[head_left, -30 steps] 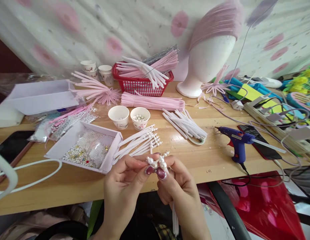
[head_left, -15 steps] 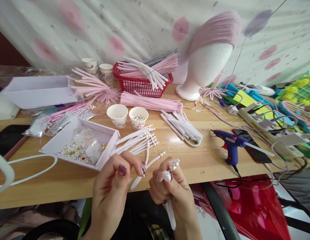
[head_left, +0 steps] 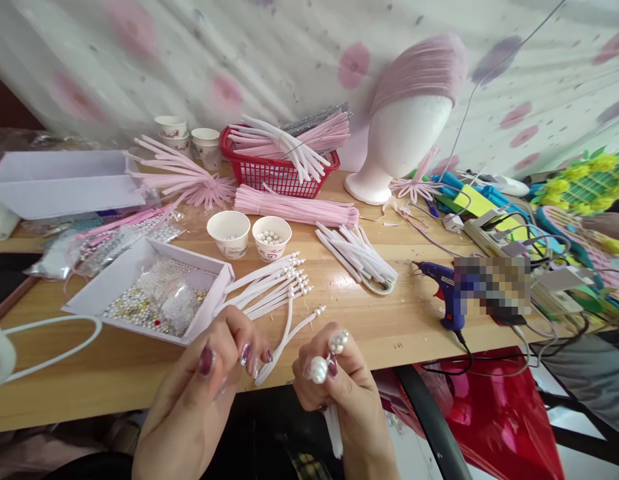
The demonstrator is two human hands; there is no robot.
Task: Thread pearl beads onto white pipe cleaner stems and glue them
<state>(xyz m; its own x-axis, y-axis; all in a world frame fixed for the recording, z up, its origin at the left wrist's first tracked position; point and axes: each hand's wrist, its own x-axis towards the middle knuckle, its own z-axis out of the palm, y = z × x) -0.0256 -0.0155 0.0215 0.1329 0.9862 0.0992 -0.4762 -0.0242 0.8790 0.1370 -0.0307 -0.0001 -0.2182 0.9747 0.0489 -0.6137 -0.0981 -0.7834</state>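
Note:
My right hand is closed round a small bunch of white stems tipped with pearls; the stems hang down below the fist. My left hand pinches the lower ends of two white pearl-tipped stems, which slant up over the table's front edge. Just beyond them lies a fan of more white pearl-tipped stems on the wooden table.
A white tray of beads, two paper cups, white strips, pink stems and a red basket lie behind. A foam head stands at the back. A blue glue gun and cables lie right.
My hands have parted: the left one has drawn two stems out of the bunch and dropped toward the table edge. The right hand keeps the rest. The view has shifted slightly.

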